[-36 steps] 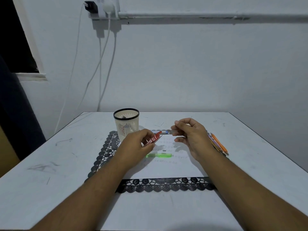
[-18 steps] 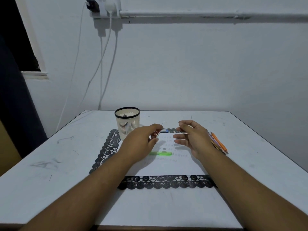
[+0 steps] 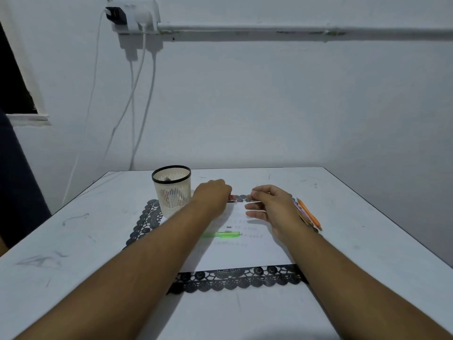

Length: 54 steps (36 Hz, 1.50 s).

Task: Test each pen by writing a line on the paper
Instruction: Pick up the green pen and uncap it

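Both hands over paper, mid-frame.
I see left hand curled on a red pen; right hand pinches something thin, cannot tell what. Green pen lies on sheet below.

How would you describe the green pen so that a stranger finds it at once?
On the white table lies a sheet of paper over a black lace mat. The green pen lies flat across the paper, between the forearms. It alone is bright green; the other pens lie right of the paper.
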Tool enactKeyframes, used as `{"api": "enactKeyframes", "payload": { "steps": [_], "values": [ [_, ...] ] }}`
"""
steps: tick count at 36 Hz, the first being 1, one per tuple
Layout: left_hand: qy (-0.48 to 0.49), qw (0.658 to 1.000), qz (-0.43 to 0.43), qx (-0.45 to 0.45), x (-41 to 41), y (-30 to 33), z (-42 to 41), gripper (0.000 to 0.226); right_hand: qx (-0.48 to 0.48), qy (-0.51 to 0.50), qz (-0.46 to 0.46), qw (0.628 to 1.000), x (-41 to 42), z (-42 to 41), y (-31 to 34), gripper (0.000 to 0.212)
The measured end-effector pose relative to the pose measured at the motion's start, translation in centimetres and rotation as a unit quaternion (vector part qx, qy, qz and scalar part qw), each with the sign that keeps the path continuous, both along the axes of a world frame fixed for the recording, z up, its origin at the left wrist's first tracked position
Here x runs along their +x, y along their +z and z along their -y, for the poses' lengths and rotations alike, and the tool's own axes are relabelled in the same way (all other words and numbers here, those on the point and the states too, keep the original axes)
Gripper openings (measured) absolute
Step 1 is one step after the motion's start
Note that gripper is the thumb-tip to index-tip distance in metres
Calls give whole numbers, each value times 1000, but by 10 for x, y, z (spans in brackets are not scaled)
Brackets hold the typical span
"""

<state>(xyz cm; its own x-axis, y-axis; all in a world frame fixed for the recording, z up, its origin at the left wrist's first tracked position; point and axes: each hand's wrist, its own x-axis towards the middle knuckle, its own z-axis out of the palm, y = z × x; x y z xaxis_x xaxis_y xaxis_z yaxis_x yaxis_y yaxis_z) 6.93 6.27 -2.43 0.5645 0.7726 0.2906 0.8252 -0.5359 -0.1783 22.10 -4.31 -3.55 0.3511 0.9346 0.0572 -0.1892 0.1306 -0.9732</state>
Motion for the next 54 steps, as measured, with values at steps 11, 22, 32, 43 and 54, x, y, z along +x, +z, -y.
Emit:
{"api": "enactKeyframes", "payload": {
  "steps": [11,22,32,43,54],
  "values": [
    [-52,998,16,28,-3,-9,-4,35,-8,-10,-1,1000,4,0,3,13],
    [-170,966,90,-174,-74,2,62,7,-5,-12,35,999,-10,4,5,26],
    [-145,965,113,-189,-88,-15,64,12,17,-9,39,999,-20,10,4,23],
    [-160,937,260,-169,-94,-14,62,21,97,-2,46,994,-29,12,11,22],
    [-158,938,268,-154,-91,-19,61,12,103,-3,63,993,-30,13,11,21]
  ]
}}
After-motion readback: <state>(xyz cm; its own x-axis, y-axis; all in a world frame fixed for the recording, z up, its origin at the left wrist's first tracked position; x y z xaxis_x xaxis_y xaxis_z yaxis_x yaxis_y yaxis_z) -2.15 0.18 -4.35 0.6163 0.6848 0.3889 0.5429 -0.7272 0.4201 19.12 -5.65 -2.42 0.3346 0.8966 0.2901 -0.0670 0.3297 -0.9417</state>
